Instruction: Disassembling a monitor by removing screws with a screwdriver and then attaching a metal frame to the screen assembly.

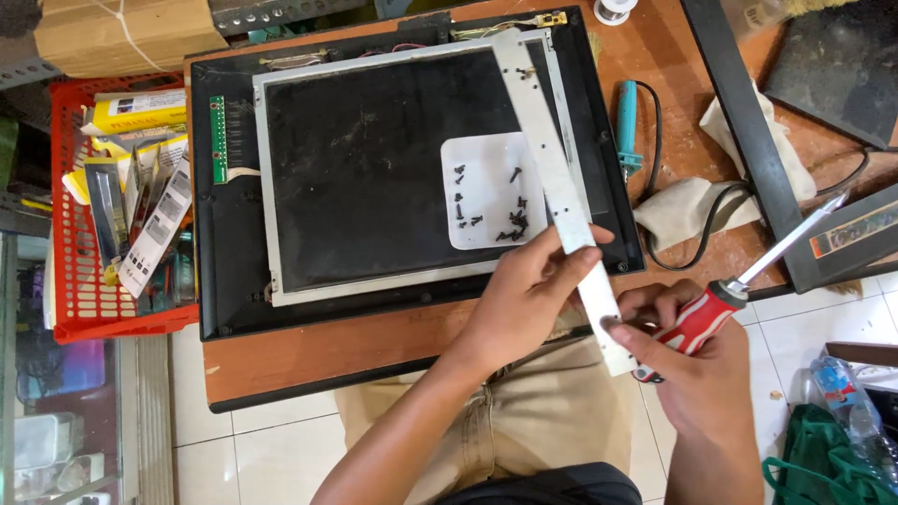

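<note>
The metal strip ran lengthwise up and away from the fingers, its near end pinched by the closed left hand, with the right hand, wrapped around a red-handled screwdriver, touching below.

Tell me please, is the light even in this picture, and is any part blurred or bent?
Head view: the light is soft and even, with faint shadows only. The metal strip in the left hand looks pale but not glaring. The screwdriver in the right hand is sharp. Straight edges of the workbench bow slightly towards the corners.
</note>
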